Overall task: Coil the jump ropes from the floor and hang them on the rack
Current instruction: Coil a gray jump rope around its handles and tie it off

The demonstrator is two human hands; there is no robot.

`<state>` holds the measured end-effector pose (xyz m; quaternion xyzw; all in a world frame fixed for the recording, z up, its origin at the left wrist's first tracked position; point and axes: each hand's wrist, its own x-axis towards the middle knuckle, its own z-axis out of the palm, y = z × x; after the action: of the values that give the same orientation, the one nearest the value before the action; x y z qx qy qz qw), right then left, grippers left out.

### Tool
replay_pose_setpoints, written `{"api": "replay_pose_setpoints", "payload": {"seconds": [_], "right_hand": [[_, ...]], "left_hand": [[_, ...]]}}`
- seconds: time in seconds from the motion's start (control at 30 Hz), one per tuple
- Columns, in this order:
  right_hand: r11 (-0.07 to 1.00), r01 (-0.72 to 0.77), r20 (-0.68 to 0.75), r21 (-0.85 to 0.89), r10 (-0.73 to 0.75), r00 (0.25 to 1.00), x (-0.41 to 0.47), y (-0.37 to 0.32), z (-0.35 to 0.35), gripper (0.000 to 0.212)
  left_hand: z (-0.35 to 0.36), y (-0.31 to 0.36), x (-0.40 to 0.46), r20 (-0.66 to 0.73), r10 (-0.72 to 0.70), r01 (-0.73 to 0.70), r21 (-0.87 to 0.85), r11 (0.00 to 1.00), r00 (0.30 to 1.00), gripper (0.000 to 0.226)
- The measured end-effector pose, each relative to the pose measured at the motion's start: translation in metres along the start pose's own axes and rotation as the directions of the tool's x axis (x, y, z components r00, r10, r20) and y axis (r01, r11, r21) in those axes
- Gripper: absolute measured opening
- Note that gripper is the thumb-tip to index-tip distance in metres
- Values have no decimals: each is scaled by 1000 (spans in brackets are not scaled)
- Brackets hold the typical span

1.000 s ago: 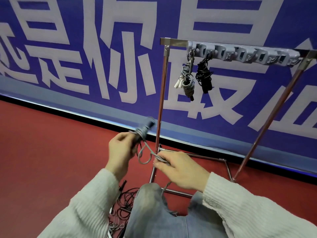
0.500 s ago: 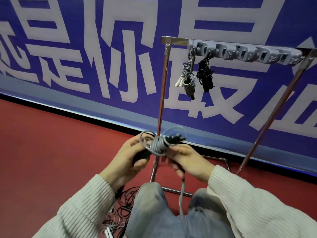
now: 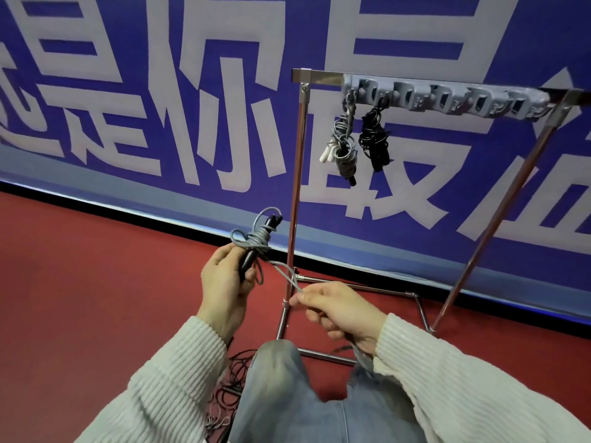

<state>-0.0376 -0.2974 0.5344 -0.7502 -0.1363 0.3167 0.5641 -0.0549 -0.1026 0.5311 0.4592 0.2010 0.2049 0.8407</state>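
Grey rope (image 3: pixel 256 241), black handles (image 3: pixel 248 260), chrome rack (image 3: pixel 294 174), red floor (image 3: pixel 96 282), blue banner (image 3: pixel 319 33) lettered white.

**Clothing check**

Both arms in a pale off-white ribbed knit sweater: left sleeve (image 3: pixel 166 378), right sleeve (image 3: pixel 454 372), cuffs ending at the wrists. Left hand (image 3: pixel 224 282) and right hand (image 3: pixel 339 310) bare. Faded light-blue jeans (image 3: pixel 287 394), worn pale at the knee.
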Motion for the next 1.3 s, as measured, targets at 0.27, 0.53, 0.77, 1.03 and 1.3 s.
{"api": "replay_pose_setpoints", "payload": {"seconds": [0.27,0.53,0.77,1.03,1.3], "right_hand": [[605,359,83,-711,-435,897,-10,-67,-44,14],[886,380,56,-267,-380,923,-3,-23,-23,26],[788,334,48,-517,-363,931,-3,-4,-17,22],[738,248,54,-628,-277,959,-17,-18,-32,16],[696,403,6,-594,-498,867,-2,-47,-48,14]], "left_hand": [[-22,-4,-36,686,-131,-598,699,392,716,7],[-9,19,-38,585,-131,135,36,990,800,41],[-11,7,-23,229,-65,51,67,996,971,16],[-32,-11,-7,155,367,-343,775,530,917,6],[-19,2,-51,600,-9,-313,429,847,800,7]]}}
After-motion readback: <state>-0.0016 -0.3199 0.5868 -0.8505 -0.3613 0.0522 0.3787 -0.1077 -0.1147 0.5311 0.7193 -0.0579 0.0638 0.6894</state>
